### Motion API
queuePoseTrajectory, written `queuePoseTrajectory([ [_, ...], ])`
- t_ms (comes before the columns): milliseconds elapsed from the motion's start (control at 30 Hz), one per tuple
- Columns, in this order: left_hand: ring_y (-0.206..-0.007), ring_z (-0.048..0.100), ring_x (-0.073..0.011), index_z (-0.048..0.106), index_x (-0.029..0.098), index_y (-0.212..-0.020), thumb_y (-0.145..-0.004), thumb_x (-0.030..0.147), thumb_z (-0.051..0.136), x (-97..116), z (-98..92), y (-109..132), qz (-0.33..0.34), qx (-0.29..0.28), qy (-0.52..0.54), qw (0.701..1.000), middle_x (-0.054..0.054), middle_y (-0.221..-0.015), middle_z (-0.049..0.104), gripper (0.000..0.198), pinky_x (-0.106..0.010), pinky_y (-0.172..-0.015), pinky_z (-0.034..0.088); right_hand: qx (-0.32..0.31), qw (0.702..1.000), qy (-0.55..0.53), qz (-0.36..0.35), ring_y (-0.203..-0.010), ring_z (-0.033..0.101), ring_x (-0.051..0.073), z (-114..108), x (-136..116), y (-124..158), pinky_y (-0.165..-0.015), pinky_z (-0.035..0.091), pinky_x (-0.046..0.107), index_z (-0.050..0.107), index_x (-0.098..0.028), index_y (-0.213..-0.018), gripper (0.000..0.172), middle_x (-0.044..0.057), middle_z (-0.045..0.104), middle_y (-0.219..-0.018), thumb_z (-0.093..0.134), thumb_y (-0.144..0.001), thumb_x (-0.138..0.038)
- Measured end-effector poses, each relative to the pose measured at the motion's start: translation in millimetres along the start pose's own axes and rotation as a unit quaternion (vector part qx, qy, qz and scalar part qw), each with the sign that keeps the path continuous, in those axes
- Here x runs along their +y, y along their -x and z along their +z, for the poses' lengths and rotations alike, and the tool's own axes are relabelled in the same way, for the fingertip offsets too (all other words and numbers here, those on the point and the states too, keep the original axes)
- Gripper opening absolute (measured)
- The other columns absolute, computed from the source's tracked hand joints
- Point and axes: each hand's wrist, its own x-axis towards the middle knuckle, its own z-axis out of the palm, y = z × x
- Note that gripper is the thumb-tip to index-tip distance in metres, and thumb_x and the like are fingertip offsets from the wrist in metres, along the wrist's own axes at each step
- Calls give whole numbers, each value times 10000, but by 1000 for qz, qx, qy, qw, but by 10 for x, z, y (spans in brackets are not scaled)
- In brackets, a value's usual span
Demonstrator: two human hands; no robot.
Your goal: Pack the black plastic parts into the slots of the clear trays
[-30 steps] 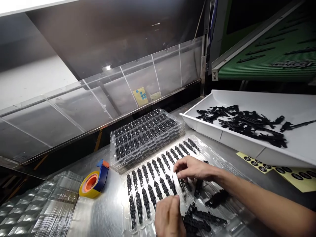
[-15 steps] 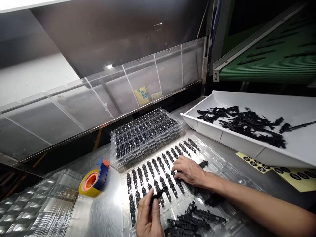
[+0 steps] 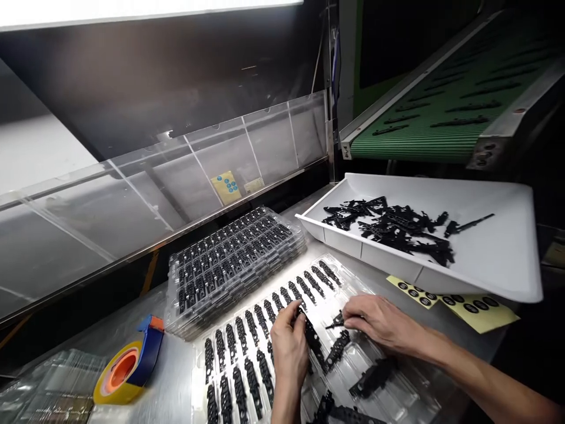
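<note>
My left grip [image 3: 289, 344] pinches a part [image 3: 311, 334] over the tray [image 3: 359, 353] at 6 o'clock, my right grip [image 3: 382, 321] another part [image 3: 337, 321]; the far row [image 3: 251, 327] looks filled, the next row [image 3: 239, 386] incomplete, loose parts [image 3: 373, 377] unplaced toward 5 o'clock

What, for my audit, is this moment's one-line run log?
left hand: touching long black plastic part; right hand: touching another black part; clear plastic tray: partly filled

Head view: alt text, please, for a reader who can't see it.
Left hand and right hand work over a clear tray partly filled with rows of black parts. Behind are stacked filled trays and a white bin of loose parts, a green conveyor above.
</note>
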Motion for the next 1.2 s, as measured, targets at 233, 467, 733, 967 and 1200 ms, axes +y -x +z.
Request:
queuePoseTrajectory([
  [233,-1071,573,-201,638,165,-1176,-838,132,484,-32,311,-156,16,-20,-165,986,-92,-1154,646,372,-307,-930,433,21,997,-78,6,-812,584,188,-311,131,235,-708,431,307,647,-209,-899,332,50,642,-927,400,-968,-420],
  [467,-981,486,-255,706,198,-973,-792,95,497,59,342,-92,72,-22,-368,927,-79,-1010,614,295,-351,-808,386,14,999,-28,-6,-802,591,193,-481,130,47,-714,435,328,696,-217,-917,341,57,638,-906,429,-954,-427],
  [733,-938,521,-246,702,176,-899,-874,112,381,215,514,-26,119,-97,-445,882,-95,-971,639,328,-344,-768,395,65,995,-70,3,-871,604,197,-627,232,36,-747,457,313,647,-204,-968,242,50,664,-987,493,-918,-384],
  [967,-935,591,-275,708,114,-853,-782,13,418,361,724,-123,128,-163,-416,885,-151,-887,678,316,-395,-865,418,38,999,-11,-17,-892,600,201,-642,245,96,-769,449,329,632,-206,-946,152,37,667,-964,509,-900,-283],
  [1200,-830,623,-186,595,126,-1153,-860,97,379,344,274,-24,11,-79,-273,959,-111,-978,679,365,-280,-713,471,-14,1000,9,-4,-890,618,234,-404,201,-115,-741,479,360,628,-192,-993,156,70,667,-1002,551,-885,-273],
])
